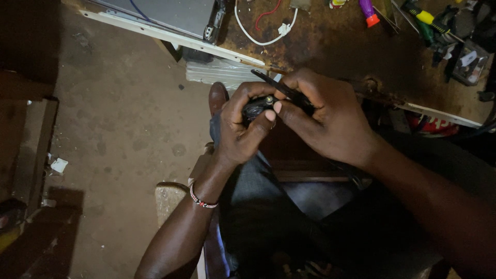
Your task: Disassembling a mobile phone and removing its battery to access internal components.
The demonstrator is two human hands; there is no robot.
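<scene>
A: Both hands are closed over the lap: a small black part (pixel 258 107) is gripped in the left hand (pixel 242 129), dark pliers (pixel 287 92) in the right hand (pixel 330 119).

B: The part should be pinned firmly and the tips eased in. The joint is hidden by fingers; beyond the hands, the tabletop (pixel 330 46) is cut off.

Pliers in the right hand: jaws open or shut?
Cannot tell. The right hand covers most of the dark pliers; only one thin tip shows.

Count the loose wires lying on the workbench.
2: a white wire looped at the bench's top middle, and a thin red wire just inside that loop. Others may be hidden in the dark tool clutter at right.
</scene>
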